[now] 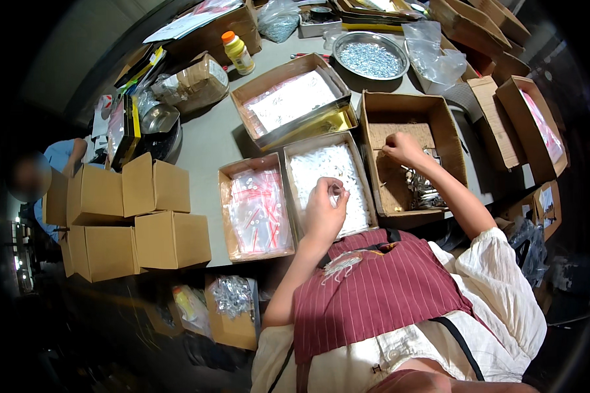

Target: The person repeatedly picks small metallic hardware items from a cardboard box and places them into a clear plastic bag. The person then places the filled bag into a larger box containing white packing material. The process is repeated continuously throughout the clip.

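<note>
My left hand is raised over a cardboard box of small white parts, pinching a tiny piece between thumb and fingertips. My right hand reaches into a deeper cardboard box to the right, fingers curled at a thin metal piece; a pile of small metal parts lies in that box just below the hand. To the left sits a box of small clear zip bags with red strips. A dark red striped apron covers my lap.
Another box of bagged parts stands further back, with a round metal tray of screws and a yellow bottle behind it. Stacked closed cartons fill the left. Another person sits at far left. Open boxes line the right.
</note>
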`<state>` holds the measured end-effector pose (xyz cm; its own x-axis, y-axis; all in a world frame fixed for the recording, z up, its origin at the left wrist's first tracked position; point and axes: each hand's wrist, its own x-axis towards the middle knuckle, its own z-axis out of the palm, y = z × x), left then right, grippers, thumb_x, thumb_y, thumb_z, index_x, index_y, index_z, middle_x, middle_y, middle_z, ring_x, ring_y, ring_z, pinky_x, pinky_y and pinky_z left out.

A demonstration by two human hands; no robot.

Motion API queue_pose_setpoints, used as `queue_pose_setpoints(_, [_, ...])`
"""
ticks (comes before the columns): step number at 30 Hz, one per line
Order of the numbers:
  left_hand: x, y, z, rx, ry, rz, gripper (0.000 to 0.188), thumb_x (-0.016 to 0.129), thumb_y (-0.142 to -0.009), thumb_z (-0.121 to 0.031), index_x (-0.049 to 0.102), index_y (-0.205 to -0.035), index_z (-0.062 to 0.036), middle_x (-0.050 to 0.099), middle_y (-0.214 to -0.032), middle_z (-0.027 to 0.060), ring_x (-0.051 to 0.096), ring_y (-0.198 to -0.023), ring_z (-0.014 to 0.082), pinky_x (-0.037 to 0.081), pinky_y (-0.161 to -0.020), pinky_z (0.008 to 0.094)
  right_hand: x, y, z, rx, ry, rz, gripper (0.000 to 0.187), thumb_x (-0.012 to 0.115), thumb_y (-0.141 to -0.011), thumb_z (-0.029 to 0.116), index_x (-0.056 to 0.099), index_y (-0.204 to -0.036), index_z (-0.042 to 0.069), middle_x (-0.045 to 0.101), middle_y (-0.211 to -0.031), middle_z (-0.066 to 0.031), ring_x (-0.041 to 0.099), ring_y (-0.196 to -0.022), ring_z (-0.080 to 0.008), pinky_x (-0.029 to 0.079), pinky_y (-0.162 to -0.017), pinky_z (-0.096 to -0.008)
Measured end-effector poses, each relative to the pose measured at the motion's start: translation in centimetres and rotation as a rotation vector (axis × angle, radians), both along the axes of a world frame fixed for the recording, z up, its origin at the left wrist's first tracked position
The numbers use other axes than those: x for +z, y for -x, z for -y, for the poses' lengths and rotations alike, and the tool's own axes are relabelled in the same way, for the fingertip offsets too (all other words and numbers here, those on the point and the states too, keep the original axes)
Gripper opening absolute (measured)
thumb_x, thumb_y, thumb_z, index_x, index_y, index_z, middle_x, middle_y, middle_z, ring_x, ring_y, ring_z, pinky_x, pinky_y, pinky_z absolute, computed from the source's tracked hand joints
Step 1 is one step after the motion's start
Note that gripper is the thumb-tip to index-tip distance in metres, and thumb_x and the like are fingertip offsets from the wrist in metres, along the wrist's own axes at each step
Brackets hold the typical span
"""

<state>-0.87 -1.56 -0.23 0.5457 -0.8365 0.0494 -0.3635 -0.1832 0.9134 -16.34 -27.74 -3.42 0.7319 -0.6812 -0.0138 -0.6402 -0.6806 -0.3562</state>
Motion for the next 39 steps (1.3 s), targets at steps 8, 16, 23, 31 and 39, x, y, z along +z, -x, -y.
queue_pose_setpoints(8, [0.5,0.7,1.1,-0.071,0.061,-0.030,0.031,0.078,-0.086,-0.008,0.055,-0.104,0.0018,0.069,-0.092,0.0211,0.068,-0.087,0.0409,0.053,-0.077,0.0470,13.8,-1.4,-9.9,0.459,-0.260,0.415,0.017,0.071,-0.095,0.018,0.072,-0.099,0.001,0.066,-0.072,-0.0161,0.065,-0.062,-0.0273,0.051,-0.061,-0.0389])
queue_pose_setpoints(16, [2.9,0.1,-0.1,-0.210,0.155,-0.203,0.030,0.071,-0.077,0.007,0.057,-0.103,0.0023,0.068,-0.093,0.0231,0.069,-0.088,0.0417,0.053,-0.076,0.0439,17.6,-2.8,-11.6,0.740,-0.627,-0.195,0.047,0.076,-0.090,0.019,0.066,-0.133,0.005,0.069,-0.078,-0.0194,0.067,-0.069,-0.0389,0.052,-0.067,-0.0454])
queue_pose_setpoints(23, [4.0,-1.7,-2.1,-0.190,0.235,-0.057,0.035,0.075,-0.084,0.000,0.062,-0.116,-0.0007,0.072,-0.106,0.0148,0.070,-0.102,0.0248,0.054,-0.088,0.0357,16.1,-3.8,-11.8,0.907,-0.189,0.093,0.044,0.074,-0.074,0.002,0.071,-0.118,0.005,0.070,-0.085,-0.0192,0.070,-0.080,-0.0402,0.055,-0.071,-0.0462])
queue_pose_setpoints(31, [6.1,-3.9,-6.1,0.110,0.422,-0.394,0.022,0.069,-0.098,-0.005,0.066,-0.118,0.0045,0.075,-0.106,0.0144,0.073,-0.097,0.0200,0.059,-0.085,0.0308,17.3,-8.0,-13.4,0.799,-0.188,0.476,0.018,0.073,-0.086,0.001,0.067,-0.103,-0.001,0.065,-0.110,-0.0180,0.066,-0.101,-0.0401,0.054,-0.084,-0.0450])
queue_pose_setpoints(39, [9.8,-6.5,-10.6,0.207,0.455,-0.356,0.008,0.062,-0.101,-0.003,0.064,-0.101,0.0041,0.073,-0.091,0.0094,0.070,-0.079,0.0124,0.058,-0.067,0.0259,17.3,-12.5,-17.5,0.741,-0.515,0.492,0.026,0.075,-0.093,0.014,0.061,-0.107,-0.001,0.067,-0.093,-0.0189,0.068,-0.083,-0.0339,0.054,-0.074,-0.0394])
